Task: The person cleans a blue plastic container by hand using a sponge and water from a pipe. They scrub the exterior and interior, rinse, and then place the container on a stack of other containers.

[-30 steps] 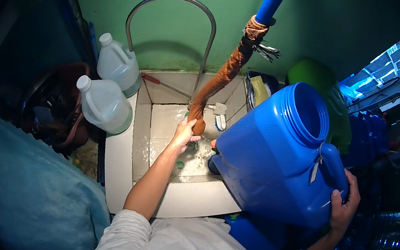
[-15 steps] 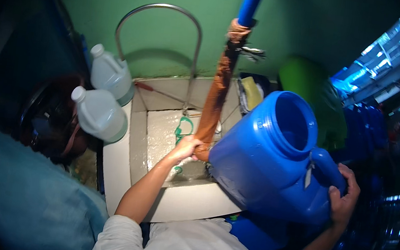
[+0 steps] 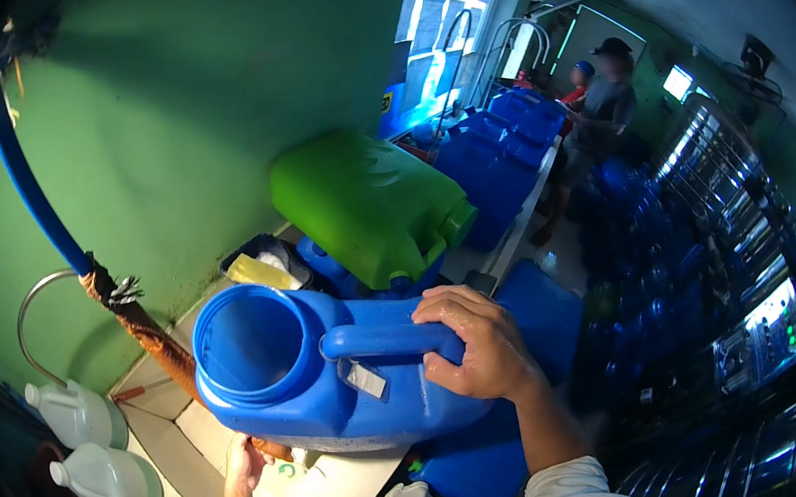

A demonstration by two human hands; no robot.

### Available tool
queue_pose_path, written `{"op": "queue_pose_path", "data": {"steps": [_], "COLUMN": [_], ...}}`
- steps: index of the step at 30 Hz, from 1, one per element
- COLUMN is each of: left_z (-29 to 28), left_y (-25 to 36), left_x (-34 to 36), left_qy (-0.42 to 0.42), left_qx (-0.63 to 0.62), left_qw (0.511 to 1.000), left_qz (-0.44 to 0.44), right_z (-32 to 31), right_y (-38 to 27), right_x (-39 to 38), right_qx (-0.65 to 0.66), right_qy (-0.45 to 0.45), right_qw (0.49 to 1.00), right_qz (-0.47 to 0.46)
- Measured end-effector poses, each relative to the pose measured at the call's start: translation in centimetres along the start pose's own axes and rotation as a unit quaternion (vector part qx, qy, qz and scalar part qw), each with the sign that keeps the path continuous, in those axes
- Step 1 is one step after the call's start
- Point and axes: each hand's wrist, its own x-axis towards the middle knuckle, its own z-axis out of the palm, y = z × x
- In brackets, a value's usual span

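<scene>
My right hand is closed around the handle of a large blue plastic jug. The jug is held tilted, its wide uncapped mouth facing up toward the left, with a small white tag by the handle. Below the jug, my left hand grips the lower end of a pipe wrapped in brown material; the jug hides part of that pipe. A blue hose runs into the pipe's upper end, where frayed strands stick out. The tiled sink lies beneath, and a green loop-shaped thing shows near my left hand.
Two white jugs stand at the sink's left, near a curved metal faucet. Behind the blue jug are a yellow sponge in a dark tray and a green container. Blue containers line the counter; two people stand farther off.
My view has swung to the right. The blue jug has been lifted and turned so its mouth points left, and my right hand now wraps its handle. My left hand stays on the pipe.
</scene>
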Motion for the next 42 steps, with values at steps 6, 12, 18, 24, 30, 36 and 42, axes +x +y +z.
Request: {"op": "queue_pose_path", "data": {"steps": [6,12,18,24,30,36,42], "left_z": [-1.0,-1.5,1.5,2.3,2.0,2.0,2.3], "left_y": [-2.0,-0.3,-1.4,-1.1,-1.4,-1.5,-1.8], "left_x": [1.5,2.2,2.2,1.8,1.9,2.2,2.6], "left_qy": [0.071,0.234,0.069,0.049,0.052,0.042,0.017], "left_qx": [0.056,0.054,0.163,0.233,0.271,0.299,0.329], "left_qw": [0.991,0.960,0.978,0.965,0.957,0.949,0.939], "left_qz": [0.103,0.144,0.113,0.113,0.095,0.090,0.097], "right_z": [0.2,0.0,-0.2,0.0,0.1,0.2,-0.3], "right_y": [0.1,0.2,0.4,0.5,0.6,0.7,1.2], "right_x": [-0.2,-0.4,-0.2,-0.3,-0.3,-0.1,0.1], "right_qx": [-0.006,-0.002,0.005,0.014,0.008,0.016,0.006], "right_qy": [0.015,0.001,-0.005,-0.003,0.001,-0.009,-0.024], "right_qw": [1.000,1.000,1.000,1.000,0.999,0.999,0.997], "right_qz": [-0.018,-0.017,-0.027,-0.024,-0.037,-0.026,-0.067]}}
